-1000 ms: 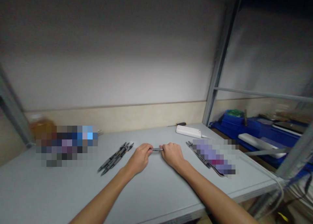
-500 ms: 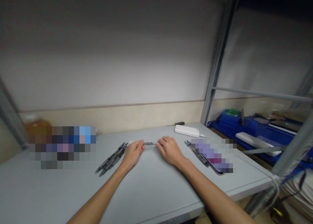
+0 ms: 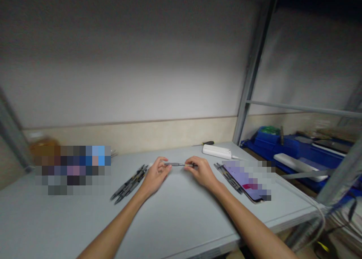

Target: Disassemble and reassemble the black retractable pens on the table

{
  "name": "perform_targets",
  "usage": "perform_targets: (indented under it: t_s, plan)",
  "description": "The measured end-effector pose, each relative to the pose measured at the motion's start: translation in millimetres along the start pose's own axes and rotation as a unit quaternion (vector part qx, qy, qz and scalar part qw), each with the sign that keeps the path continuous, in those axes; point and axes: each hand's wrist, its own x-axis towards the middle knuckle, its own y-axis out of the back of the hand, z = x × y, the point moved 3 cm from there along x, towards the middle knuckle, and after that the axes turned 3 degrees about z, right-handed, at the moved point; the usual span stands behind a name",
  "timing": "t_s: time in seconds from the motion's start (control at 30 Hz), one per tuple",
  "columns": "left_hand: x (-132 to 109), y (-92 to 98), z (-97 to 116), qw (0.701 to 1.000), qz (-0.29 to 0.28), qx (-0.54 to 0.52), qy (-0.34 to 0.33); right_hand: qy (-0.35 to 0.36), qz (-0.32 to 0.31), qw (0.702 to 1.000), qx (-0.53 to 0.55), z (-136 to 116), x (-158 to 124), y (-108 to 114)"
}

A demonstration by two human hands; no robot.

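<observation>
A slim grey pen spans the gap between my two hands, roughly level above the table. My left hand pinches its grey barrel end between thumb and fingers. At the other end, my right hand grips a dark part of the pen, and a thin, light-coloured rod shows between this part and the grey barrel. Whether the two parts are joined I cannot tell. Left of my left hand lies a bundle of grey and black pens. Several more pens lie to the right of my right hand.
Beside the right-hand pens lies a phone, partly blurred out. Behind it are a white power strip and a screwdriver. Pixelated items cover the table's left back. A metal post rises at the right back corner.
My left fingers have loosened and spread somewhat around the pen. My right hand has shifted slightly right and turned, so its dark pen part now shows. More of the grey barrel is visible.
</observation>
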Motion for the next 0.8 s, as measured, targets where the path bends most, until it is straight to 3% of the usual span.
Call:
perform_targets:
  t_s: [0.13,0.27,0.47,0.7,0.8]
  plan:
    - [-2,2.4,5,0.998,-0.001,0.034,-0.043,-0.022,-0.012,0.999,0.023,0,1,0]
    - [0,5.5,5,0.997,0.022,0.067,-0.034,-0.045,-0.031,0.996,0.069,0,1,-3]
    - [4,10.6,6,0.998,0.06,0.004,0.001,-0.157,-0.081,0.969,0.171,7,0,-6]
    - [6,11.6,-1,0.998,0.053,0.028,-0.004,-0.179,-0.045,0.944,0.274,11,3,-1]
    - [5,11.9,1,0.998,0.057,0.032,-0.002,-0.209,-0.06,0.931,0.292,13,2,-3]
